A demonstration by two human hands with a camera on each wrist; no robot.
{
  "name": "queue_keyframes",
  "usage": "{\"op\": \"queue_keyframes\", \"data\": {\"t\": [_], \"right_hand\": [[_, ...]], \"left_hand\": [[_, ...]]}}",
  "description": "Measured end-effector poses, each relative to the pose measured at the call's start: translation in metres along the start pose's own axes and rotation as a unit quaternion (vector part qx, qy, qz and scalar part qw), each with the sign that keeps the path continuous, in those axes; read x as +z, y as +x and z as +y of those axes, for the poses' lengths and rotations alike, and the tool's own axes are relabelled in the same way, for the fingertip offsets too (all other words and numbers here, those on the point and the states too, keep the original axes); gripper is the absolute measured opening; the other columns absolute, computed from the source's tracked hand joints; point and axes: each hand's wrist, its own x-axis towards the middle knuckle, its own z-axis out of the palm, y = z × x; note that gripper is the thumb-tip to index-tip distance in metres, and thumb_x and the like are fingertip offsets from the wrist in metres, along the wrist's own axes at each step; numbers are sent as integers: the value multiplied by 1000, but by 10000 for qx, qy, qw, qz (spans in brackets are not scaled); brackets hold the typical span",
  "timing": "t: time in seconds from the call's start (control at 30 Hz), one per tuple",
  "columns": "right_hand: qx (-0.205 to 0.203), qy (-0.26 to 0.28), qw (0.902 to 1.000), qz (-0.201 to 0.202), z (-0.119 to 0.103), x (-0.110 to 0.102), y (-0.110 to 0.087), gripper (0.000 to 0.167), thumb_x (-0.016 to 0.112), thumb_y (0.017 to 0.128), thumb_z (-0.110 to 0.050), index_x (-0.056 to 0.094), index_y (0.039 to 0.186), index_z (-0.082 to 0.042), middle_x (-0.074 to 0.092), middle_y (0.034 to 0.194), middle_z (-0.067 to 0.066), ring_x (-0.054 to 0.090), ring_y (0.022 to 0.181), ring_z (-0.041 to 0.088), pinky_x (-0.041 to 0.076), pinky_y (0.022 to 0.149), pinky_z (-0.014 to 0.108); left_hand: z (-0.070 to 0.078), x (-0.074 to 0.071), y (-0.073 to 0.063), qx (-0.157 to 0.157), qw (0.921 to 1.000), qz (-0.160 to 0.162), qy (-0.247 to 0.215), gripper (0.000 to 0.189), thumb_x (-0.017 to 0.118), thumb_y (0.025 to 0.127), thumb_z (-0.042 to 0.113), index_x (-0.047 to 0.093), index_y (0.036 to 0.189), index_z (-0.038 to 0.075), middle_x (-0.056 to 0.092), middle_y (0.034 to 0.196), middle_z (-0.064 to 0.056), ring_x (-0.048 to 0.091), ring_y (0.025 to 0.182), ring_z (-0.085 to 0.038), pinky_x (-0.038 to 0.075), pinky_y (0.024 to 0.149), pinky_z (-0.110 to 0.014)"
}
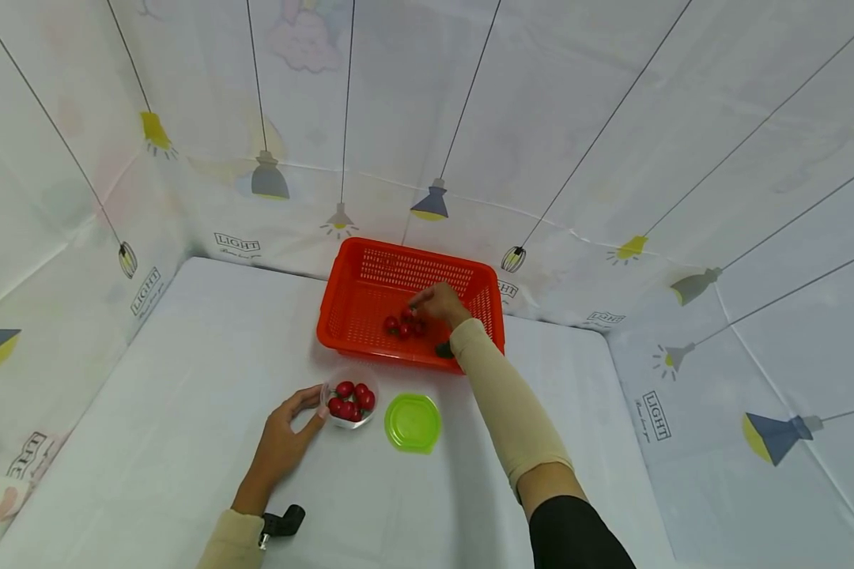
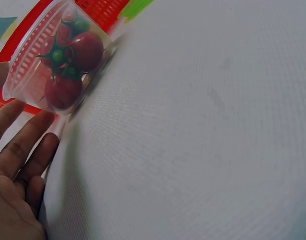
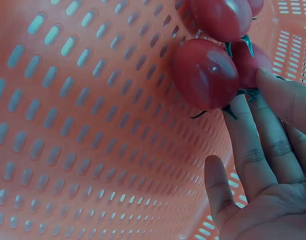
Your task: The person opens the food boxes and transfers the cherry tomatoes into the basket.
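Note:
My left hand [image 1: 283,436] holds a clear plastic cup [image 1: 362,375] on the white table, thumb on one side and fingertips against the other. Several red cherry tomatoes [image 2: 87,51] with green stems lie inside the cup. Over the red basket [image 1: 343,304], my right hand [image 1: 441,303] reaches down to a small group of cherry tomatoes [image 1: 404,331]. In the right wrist view, its thumb and fingers pinch one cherry tomato [image 3: 247,64] near its green stem. Another tomato [image 3: 205,75] sits beside the fingertips.
A bright green lid [image 1: 413,423] lies flat on the table [image 1: 370,506], right of the cup and in front of the basket. Behind the table hangs a pale wall sheet [image 1: 555,142] printed with lamps. Black wrist straps show on both arms.

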Motion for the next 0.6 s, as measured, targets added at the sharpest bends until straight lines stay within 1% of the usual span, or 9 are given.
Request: {"op": "queue_keyframes", "data": {"t": [0.2, 0.43, 0.53, 0.6], "right_hand": [[-82, -116, 9999, 96, 0, -2, -3, 26, 74, 93, 3, 83, 115, -10, 76, 128, 7, 64, 125, 29, 52, 111, 50], [-142, -393, 9987, 304, -9, -14, -17, 27, 76, 96, -4, 79, 123, -9, 75, 126, 7, 64, 121, 29, 54, 108, 48], [-365, -337, 9976, 483, -16, -21, -25, 27, 76, 97, -7, 78, 124, -9, 75, 126, 7, 64, 120, 29, 55, 107, 48], [-615, -300, 9954, 663, -22, -25, -30, 26, 75, 99, -10, 78, 125, -9, 75, 126, 7, 65, 119, 28, 56, 105, 47]], "left_hand": [[2, 1, 0, 36, 10000, 19, -17, 49, 70, 104, 33, 60, 149, 17, 70, 141, -8, 57, 143, -33, 32, 123, -66], [2, 1, 1, 68, 10000, 7, -13, 49, 70, 104, 33, 60, 149, 17, 70, 141, -8, 58, 142, -33, 32, 123, -66], [0, 1, 1, 40, 10000, 15, 29, 48, 70, 104, 33, 60, 149, 18, 70, 142, -8, 59, 141, -32, 32, 123, -66], [-1, 1, 1, 15, 10000, 33, 55, 48, 70, 104, 33, 60, 149, 19, 70, 142, -7, 59, 141, -32, 32, 123, -65]]}}
